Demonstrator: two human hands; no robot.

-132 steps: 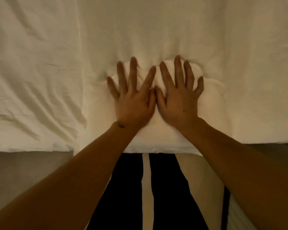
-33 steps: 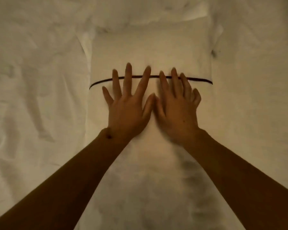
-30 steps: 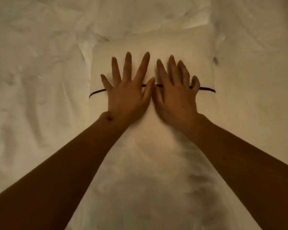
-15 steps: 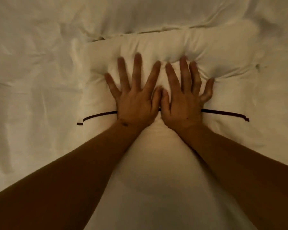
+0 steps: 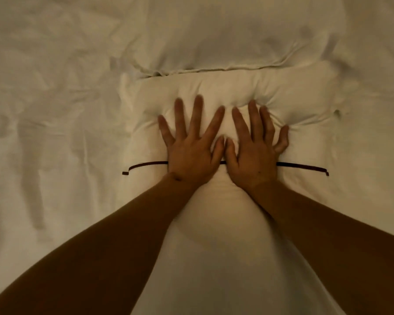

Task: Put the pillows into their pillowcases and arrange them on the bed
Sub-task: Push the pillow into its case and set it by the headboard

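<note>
A white pillow in its pillowcase (image 5: 228, 223) lies lengthwise on the bed, running from under my arms to its far end. A thin dark trim line (image 5: 303, 166) crosses the case. My left hand (image 5: 191, 144) and my right hand (image 5: 254, 146) press flat on the pillow side by side, thumbs touching, fingers spread. The stuffing dents under my palms and bulges beyond my fingertips. Neither hand holds anything.
Wrinkled white bedsheet (image 5: 50, 110) spreads to the left and right of the pillow. More rumpled white fabric (image 5: 225, 35), another pillow or a cover, lies just beyond the pillow's far end.
My hands slid forward along the pillow, past the dark trim line, and pressed into its far end. In the last half second they barely moved; the fingers spread slightly.
</note>
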